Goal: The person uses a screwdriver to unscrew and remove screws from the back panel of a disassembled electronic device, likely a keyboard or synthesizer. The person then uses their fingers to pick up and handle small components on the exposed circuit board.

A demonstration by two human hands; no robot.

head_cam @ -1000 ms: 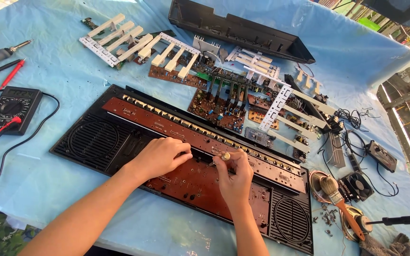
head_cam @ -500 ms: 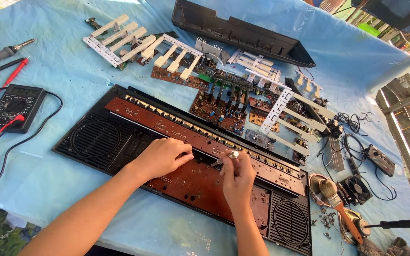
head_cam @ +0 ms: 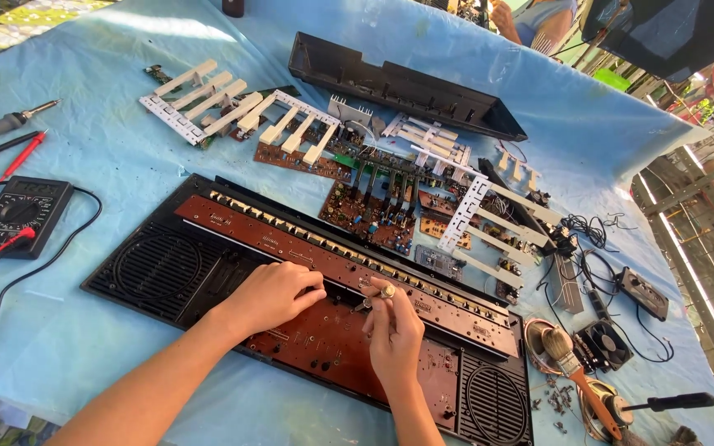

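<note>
Right hand point(head_cam: 392, 330) pinches a small round metal part point(head_cam: 387, 291) over the brown circuit board point(head_cam: 324, 330) in the black keyboard shell point(head_cam: 159, 268), lower centre of frame; left hand point(head_cam: 270, 293), fingers curled, steadies the board, so seating looks underway, needing careful alignment.

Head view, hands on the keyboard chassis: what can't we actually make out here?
- Small metal part at the right hand fingertips: too small to identify.
- Board area of the keyboard chassis under the left hand: covered by the hand.
- Multimeter dial setting: too small.
- Paintbrush handle end: cut off by the bottom edge.
- Person at top edge: mostly out of frame.
</note>
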